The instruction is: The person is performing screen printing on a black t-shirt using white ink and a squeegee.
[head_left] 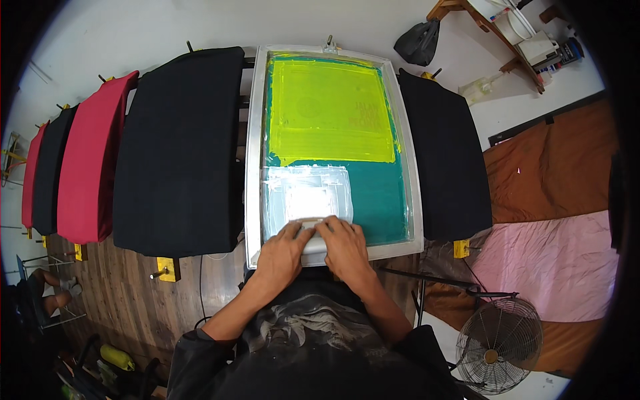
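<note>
A silk-screen frame (254,160) with a pale rim lies in front of me. Yellow-green ink (330,110) covers the far part of its teal mesh (379,200). White ink (309,190) is spread over the near left part. My left hand (283,248) and my right hand (343,247) are side by side at the near end of the white ink, fingers curled over a squeegee (309,221). The fingers hide most of the squeegee, and its lower edge is out of sight.
Left of the frame stand boards with black fabric (180,153) and red fabric (97,160); another black-covered board (443,157) is at right. A standing fan (500,343) is at lower right, beside brown and pink cloth (553,267). A shelf (493,33) hangs at upper right.
</note>
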The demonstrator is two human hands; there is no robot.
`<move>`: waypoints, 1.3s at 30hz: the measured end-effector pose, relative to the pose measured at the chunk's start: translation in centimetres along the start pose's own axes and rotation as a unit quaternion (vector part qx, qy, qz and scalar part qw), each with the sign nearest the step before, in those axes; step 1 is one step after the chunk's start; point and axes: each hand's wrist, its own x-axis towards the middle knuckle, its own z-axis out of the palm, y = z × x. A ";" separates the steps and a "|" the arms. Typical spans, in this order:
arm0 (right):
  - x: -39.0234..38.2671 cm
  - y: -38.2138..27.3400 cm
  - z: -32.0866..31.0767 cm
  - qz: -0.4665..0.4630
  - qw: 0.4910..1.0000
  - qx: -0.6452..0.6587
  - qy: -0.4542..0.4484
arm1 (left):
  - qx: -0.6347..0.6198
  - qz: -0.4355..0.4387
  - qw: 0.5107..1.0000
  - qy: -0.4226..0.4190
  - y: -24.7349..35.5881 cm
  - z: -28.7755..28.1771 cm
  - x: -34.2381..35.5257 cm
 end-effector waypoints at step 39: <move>-0.3 0.5 -1.0 0.005 0.997 0.049 -0.057 | 0.016 -0.002 0.997 -0.070 0.7 -0.8 0.3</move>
